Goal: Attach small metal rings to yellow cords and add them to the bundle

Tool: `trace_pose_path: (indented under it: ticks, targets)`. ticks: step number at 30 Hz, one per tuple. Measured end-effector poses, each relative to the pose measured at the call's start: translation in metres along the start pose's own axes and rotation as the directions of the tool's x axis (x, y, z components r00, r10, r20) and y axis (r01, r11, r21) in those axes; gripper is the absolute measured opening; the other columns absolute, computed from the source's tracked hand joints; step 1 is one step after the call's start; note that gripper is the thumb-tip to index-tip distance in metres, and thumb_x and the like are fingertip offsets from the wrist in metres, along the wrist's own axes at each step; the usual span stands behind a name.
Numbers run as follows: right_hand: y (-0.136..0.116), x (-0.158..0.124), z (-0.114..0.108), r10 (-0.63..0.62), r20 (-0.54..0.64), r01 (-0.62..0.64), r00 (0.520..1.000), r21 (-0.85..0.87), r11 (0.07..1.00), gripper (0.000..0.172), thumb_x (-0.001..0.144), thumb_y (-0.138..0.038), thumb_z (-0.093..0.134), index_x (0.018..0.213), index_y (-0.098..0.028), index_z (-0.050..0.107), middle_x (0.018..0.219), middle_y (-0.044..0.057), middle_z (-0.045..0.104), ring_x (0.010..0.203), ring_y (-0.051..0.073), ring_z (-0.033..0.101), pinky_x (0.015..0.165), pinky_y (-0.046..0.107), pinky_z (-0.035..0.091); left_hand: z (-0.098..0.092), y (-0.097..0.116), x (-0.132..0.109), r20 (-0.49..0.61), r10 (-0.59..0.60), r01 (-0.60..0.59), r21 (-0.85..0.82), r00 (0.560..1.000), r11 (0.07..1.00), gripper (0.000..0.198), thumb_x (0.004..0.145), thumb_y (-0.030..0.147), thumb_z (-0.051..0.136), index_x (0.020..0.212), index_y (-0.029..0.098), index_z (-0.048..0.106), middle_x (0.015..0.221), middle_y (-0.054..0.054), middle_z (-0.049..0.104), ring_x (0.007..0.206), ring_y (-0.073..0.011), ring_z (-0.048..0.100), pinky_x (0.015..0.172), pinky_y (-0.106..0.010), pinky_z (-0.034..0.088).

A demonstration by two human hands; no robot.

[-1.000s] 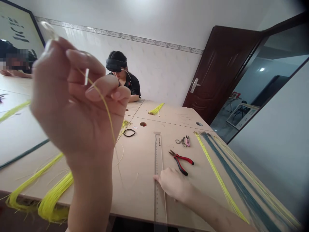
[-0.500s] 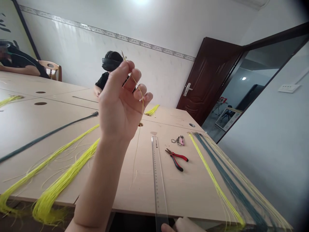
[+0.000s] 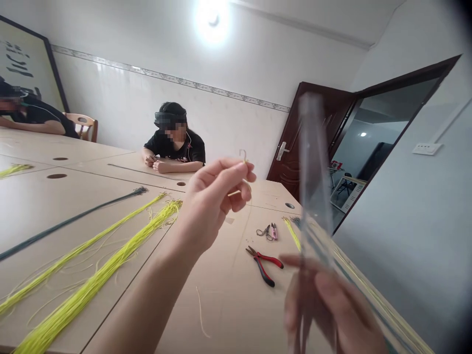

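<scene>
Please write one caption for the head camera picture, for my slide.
Left hand pinches a thin yellow wire; right hand holds a long transparent ruler upright.

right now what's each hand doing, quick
Left hand: closed, pinching a thin yellow wire.
Right hand: closed, holding a clear ruler.

Nothing legible. Framed calligraphy (image 3: 18, 64) on wall, top L: brush strokes, can't read. Clear ruler (image 3: 311, 172): marks too blurred, no nos. readable.
</scene>
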State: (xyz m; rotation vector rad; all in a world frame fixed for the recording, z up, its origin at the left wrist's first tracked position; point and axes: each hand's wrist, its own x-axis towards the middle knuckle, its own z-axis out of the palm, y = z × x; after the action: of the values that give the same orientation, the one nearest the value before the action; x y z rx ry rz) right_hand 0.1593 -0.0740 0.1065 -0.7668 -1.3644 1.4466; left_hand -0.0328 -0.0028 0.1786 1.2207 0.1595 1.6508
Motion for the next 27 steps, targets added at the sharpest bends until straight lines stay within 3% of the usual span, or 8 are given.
trace_pose_path:
  ticks: [3, 6, 9, 16, 18, 21, 23, 27]
  targets:
    - [-0.035, 0.026, 0.008, -0.410, 0.017, 0.409, 0.912, 0.041, 0.911, 0.025, 0.097, -0.036, 0.041, 0.117, -0.030, 0.055, 0.074, 0.000, 0.065, 0.053, 0.015, 0.064, 0.045, 0.024, 0.053, 0.005, -0.007, -0.003, 0.041, -0.064, 0.060, 0.094, 0.997, 0.994, 0.013, 0.083, 0.024, 0.063, 0.071, 0.018, 0.064, 0.069, 0.003, 0.060, 0.055, -0.0039, 0.050, 0.048, -0.013, 0.036]
    - [-0.056, 0.046, 0.014, -0.633, 0.042, 0.633, 0.773, 0.012, 0.774, 0.022, 0.095, -0.026, 0.047, 0.116, -0.032, 0.051, 0.080, -0.001, 0.063, 0.061, 0.014, 0.065, 0.047, 0.025, 0.056, 0.008, -0.012, -0.006, 0.087, -0.107, 0.090, 0.179, 0.990, 0.980, 0.015, 0.085, 0.028, 0.062, 0.073, 0.019, 0.064, 0.063, 0.003, 0.059, 0.057, -0.0045, 0.050, 0.054, -0.013, 0.039]
    - [-0.063, 0.058, 0.017, -0.733, 0.089, 0.735, 0.675, 0.004, 0.678, 0.015, 0.093, -0.019, 0.050, 0.103, -0.025, 0.059, 0.086, 0.001, 0.061, 0.071, 0.016, 0.065, 0.051, 0.026, 0.059, 0.009, -0.017, -0.009, 0.108, -0.146, 0.118, 0.226, 0.983, 0.967, 0.015, 0.086, 0.027, 0.061, 0.074, 0.018, 0.063, 0.065, 0.003, 0.059, 0.061, -0.0046, 0.050, 0.059, -0.013, 0.041]
    - [-0.051, 0.073, -0.001, -0.805, 0.099, 0.805, 0.585, 0.049, 0.591, 0.010, 0.089, -0.016, 0.055, 0.094, -0.022, 0.061, 0.081, -0.001, 0.057, 0.084, 0.014, 0.062, 0.082, 0.030, 0.055, 0.018, -0.023, -0.018, 0.167, -0.152, 0.107, 0.251, 0.974, 0.962, 0.014, 0.087, 0.025, 0.060, 0.075, 0.018, 0.061, 0.073, 0.003, 0.062, 0.067, -0.0054, 0.053, 0.064, -0.014, 0.043]
    - [-0.047, 0.073, -0.005, -0.803, 0.053, 0.803, 0.593, 0.032, 0.595, 0.011, 0.086, -0.016, 0.059, 0.094, -0.024, 0.058, 0.069, -0.003, 0.054, 0.087, 0.014, 0.061, 0.090, 0.031, 0.049, 0.022, -0.024, -0.020, 0.168, -0.161, 0.116, 0.251, 0.973, 0.961, 0.016, 0.088, 0.024, 0.059, 0.073, 0.018, 0.060, 0.073, 0.003, 0.061, 0.068, -0.0053, 0.052, 0.063, -0.014, 0.043]
    - [-0.043, 0.070, -0.008, -0.739, -0.016, 0.739, 0.674, 0.018, 0.673, 0.013, 0.084, -0.018, 0.062, 0.092, -0.027, 0.056, 0.057, -0.004, 0.051, 0.096, 0.016, 0.060, 0.093, 0.031, 0.046, 0.026, -0.027, -0.022, 0.167, -0.176, 0.131, 0.250, 0.970, 0.959, 0.019, 0.088, 0.026, 0.059, 0.071, 0.016, 0.057, 0.070, 0.003, 0.058, 0.067, -0.0055, 0.050, 0.063, -0.014, 0.042]
    - [-0.041, 0.069, -0.010, -0.688, 0.031, 0.687, 0.725, 0.040, 0.725, 0.012, 0.084, -0.018, 0.060, 0.091, -0.027, 0.057, 0.054, -0.003, 0.052, 0.099, 0.018, 0.060, 0.090, 0.033, 0.048, 0.028, -0.028, -0.022, 0.170, -0.162, 0.118, 0.239, 0.972, 0.964, 0.020, 0.088, 0.025, 0.059, 0.070, 0.016, 0.056, 0.069, 0.003, 0.057, 0.067, -0.0051, 0.050, 0.066, -0.013, 0.043]
    - [-0.040, 0.067, -0.019, -0.643, 0.156, 0.636, 0.750, 0.098, 0.765, 0.010, 0.086, -0.020, 0.059, 0.092, -0.026, 0.057, 0.080, 0.000, 0.067, 0.084, 0.017, 0.065, 0.083, 0.032, 0.053, 0.032, -0.031, -0.020, 0.168, -0.131, 0.086, 0.250, 0.977, 0.964, 0.017, 0.088, 0.022, 0.058, 0.072, 0.016, 0.058, 0.070, 0.004, 0.057, 0.070, -0.0041, 0.051, 0.070, -0.011, 0.043]
